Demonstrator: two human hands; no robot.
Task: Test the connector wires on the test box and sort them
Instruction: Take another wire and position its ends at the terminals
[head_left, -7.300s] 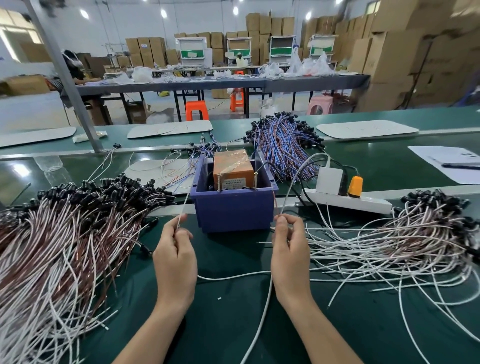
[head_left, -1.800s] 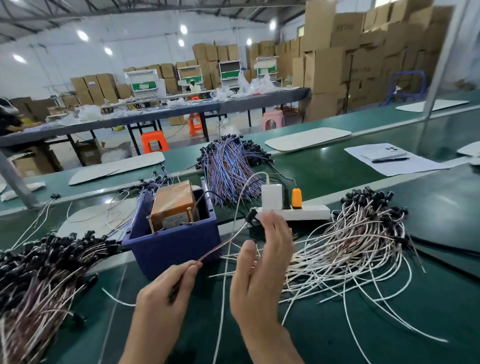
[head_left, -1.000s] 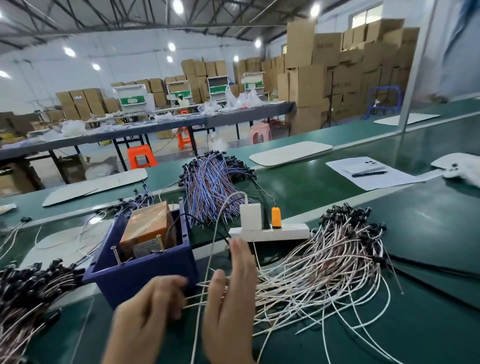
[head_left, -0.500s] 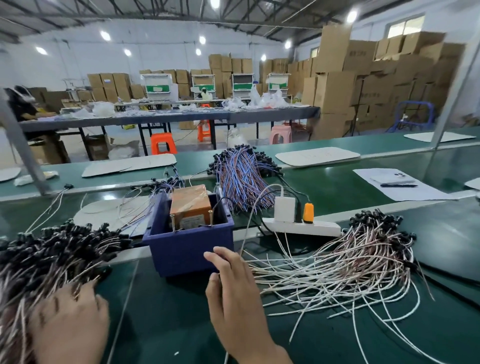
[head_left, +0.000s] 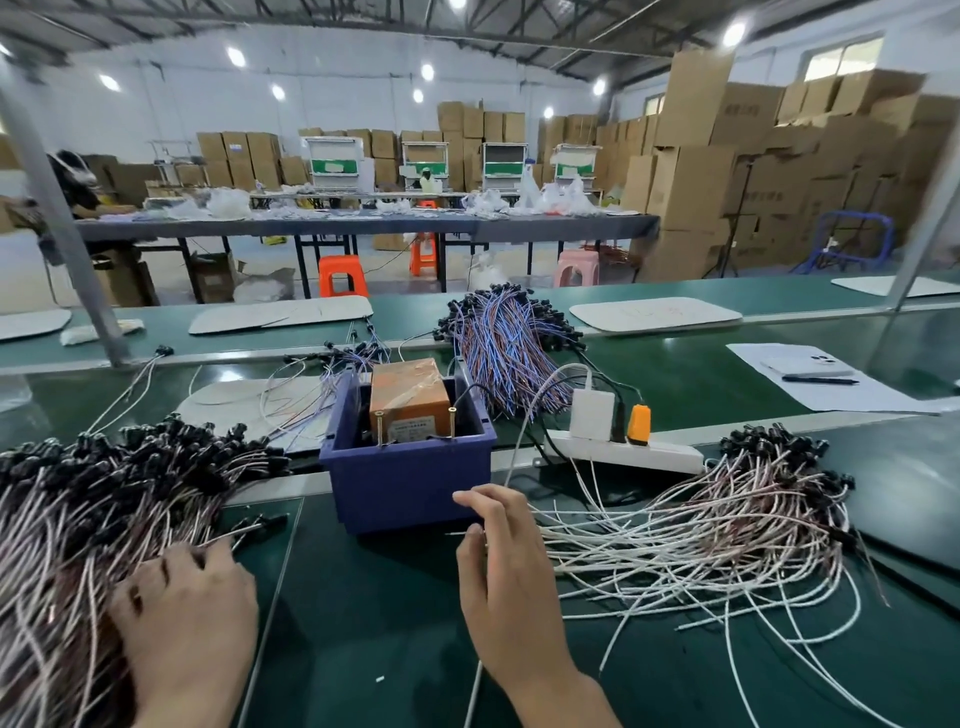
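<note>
The orange test box (head_left: 410, 392) sits inside a blue bin (head_left: 410, 486), with two brass pins standing at its front. A big pile of brown-white connector wires with black plugs (head_left: 78, 514) lies on the left. My left hand (head_left: 187, 623) rests flat on that pile's near edge, its fingertips among the wires. A second, looser pile of wires (head_left: 727, 525) spreads on the right. My right hand (head_left: 504, 577) is just in front of the bin. It pinches the end of a thin white wire (head_left: 471, 693) between thumb and forefinger, and the wire trails back under the wrist.
A white power strip (head_left: 654, 457) with a white adapter and an orange plug lies right of the bin. A bundle of blue-purple wires (head_left: 504, 353) sits behind it. Papers, a phone and a pen (head_left: 815, 374) are at the far right. A slanted metal pole (head_left: 67, 234) rises at the left.
My left hand carried the tested wire to the left pile and now lies on it. My right hand drew back from the right pile and now pinches a white wire before the bin.
</note>
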